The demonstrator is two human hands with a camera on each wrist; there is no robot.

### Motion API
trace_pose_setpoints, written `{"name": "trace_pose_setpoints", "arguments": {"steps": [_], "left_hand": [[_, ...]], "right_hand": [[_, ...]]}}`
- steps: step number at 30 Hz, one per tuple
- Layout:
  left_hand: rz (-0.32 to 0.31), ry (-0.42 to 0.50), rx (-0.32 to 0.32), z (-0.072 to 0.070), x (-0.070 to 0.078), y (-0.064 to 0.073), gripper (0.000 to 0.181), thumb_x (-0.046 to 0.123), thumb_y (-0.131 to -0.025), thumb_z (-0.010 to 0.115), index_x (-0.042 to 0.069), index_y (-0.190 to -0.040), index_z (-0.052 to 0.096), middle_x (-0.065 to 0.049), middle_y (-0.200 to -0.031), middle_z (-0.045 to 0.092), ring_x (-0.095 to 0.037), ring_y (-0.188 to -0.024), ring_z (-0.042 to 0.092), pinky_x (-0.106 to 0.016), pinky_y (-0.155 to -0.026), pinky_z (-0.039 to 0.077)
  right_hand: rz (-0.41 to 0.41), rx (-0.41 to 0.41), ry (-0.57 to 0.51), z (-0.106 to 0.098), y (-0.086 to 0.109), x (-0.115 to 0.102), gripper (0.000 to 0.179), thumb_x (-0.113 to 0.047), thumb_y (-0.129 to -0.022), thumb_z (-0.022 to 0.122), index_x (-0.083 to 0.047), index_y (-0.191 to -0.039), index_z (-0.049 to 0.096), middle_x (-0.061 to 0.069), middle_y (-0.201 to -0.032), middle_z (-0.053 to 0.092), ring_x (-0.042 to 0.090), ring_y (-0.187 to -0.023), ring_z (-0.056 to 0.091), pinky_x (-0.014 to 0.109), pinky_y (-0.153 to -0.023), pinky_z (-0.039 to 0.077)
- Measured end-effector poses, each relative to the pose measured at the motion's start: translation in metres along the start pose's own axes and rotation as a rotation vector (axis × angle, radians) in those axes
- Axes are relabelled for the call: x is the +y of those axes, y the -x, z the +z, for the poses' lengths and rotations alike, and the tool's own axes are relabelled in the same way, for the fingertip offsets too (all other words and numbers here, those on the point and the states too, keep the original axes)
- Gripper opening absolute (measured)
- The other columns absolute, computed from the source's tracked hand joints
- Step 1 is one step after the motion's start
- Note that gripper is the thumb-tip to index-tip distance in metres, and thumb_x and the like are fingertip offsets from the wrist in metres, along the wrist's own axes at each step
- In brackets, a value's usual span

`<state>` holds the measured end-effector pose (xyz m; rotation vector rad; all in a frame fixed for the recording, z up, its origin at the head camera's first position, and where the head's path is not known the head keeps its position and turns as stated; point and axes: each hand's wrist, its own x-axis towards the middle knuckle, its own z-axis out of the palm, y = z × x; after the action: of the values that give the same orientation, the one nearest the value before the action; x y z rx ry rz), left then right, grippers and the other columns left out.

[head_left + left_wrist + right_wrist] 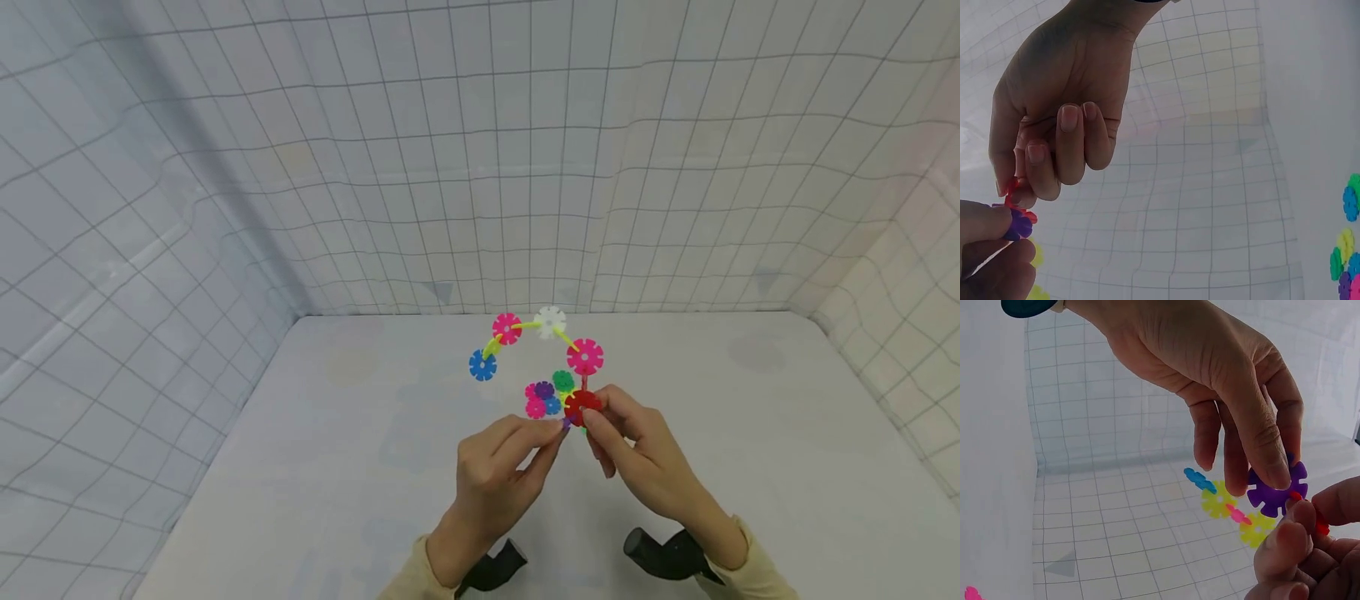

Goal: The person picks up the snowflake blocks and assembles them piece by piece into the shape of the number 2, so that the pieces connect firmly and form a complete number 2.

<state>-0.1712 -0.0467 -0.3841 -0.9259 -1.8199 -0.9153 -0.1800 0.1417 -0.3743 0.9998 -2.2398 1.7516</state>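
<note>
My left hand (498, 471) pinches a purple snowflake disc (1267, 501) between thumb and fingers. The disc shows nearly edge-on in the head view and face-on in the right wrist view. My right hand (648, 462) grips a red snowflake disc (574, 403), thumb on its face. Purple and red discs meet at their slotted rims; fingers hide how deeply they join. From the red disc a curved chain runs through a pink disc (592, 364), a white disc (551, 317) and another pink disc (507, 322), linked by yellow ones, to a blue disc (479, 367) at its left end.
A loose pile of discs, including a purple disc (544, 389) and a green disc (563, 381), lies on the white table (337, 483) just beyond my hands. Grid-patterned sheeting (480, 208) surrounds the table at the back and sides.
</note>
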Motion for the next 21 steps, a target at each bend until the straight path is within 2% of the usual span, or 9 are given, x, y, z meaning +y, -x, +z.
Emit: {"name": "trace_pose_setpoints", "arguments": {"steps": [5,13,18,21], "left_hand": [[-0.056,0.011,-0.003,0.002,-0.004,0.002,0.017,0.016,-0.085,0.072,0.004,-0.097,0.072,-0.004,-0.077,0.066,-0.010,-0.069,0.065,-0.014,-0.064,0.049],[-0.144,0.068,-0.007,0.010,-0.017,0.010,0.017,0.017,-0.080,0.077,0.005,-0.092,0.072,-0.002,-0.077,0.066,-0.010,-0.066,0.063,-0.015,-0.062,0.050],[-0.165,0.073,0.000,0.013,-0.023,0.012,0.014,0.015,-0.080,0.077,0.006,-0.089,0.072,-0.001,-0.076,0.066,-0.010,-0.067,0.063,-0.016,-0.062,0.050],[-0.173,0.075,-0.014,0.013,-0.024,0.012,0.019,0.014,-0.078,0.080,0.006,-0.093,0.071,-0.001,-0.082,0.068,-0.009,-0.074,0.064,-0.017,-0.062,0.051]], "right_hand": [[0.037,0.001,-0.001,-0.001,-0.002,0.006,0.017,0.001,-0.097,0.047,-0.014,-0.091,0.051,-0.006,-0.057,0.048,0.011,-0.044,0.048,0.029,-0.040,0.041],[0.015,0.013,-0.087,-0.004,-0.006,0.021,0.014,0.005,-0.096,0.047,-0.007,-0.096,0.052,0.001,-0.060,0.048,0.015,-0.044,0.048,0.030,-0.038,0.041],[0.012,0.051,-0.089,-0.005,-0.007,0.028,0.014,0.007,-0.095,0.047,-0.004,-0.102,0.053,0.004,-0.063,0.050,0.015,-0.044,0.049,0.029,-0.038,0.041],[0.020,0.058,-0.104,-0.005,-0.007,0.029,0.014,0.007,-0.095,0.047,-0.004,-0.101,0.053,0.004,-0.063,0.050,0.015,-0.044,0.048,0.029,-0.037,0.041]]}}
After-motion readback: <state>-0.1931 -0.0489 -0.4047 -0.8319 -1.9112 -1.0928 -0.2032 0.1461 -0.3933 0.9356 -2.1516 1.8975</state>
